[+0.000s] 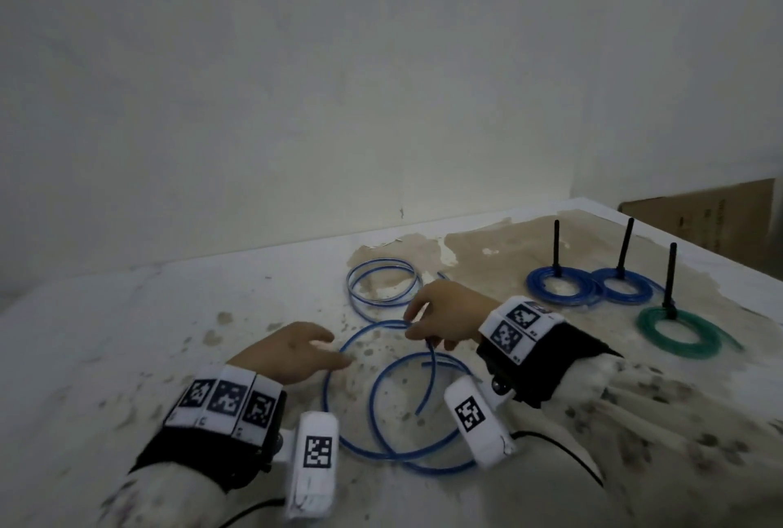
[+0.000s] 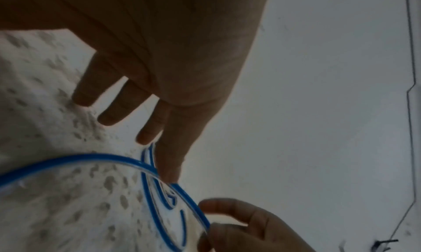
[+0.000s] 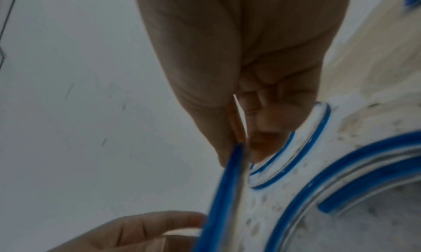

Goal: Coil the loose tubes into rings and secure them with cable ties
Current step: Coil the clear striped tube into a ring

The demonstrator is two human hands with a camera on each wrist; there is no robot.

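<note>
The left hand was laid open, fingers straight, against the loose blue tube sprawled on the counter. Its upper arc was pinched by the right hand. Coiling seemed underway; gathering the loops evenly was judged next.

The white, stained bench lies open on the left. On the right, three upright black pegs ringed by coiled tubes block passage — a loose blue tube coil sits ahead.
</note>
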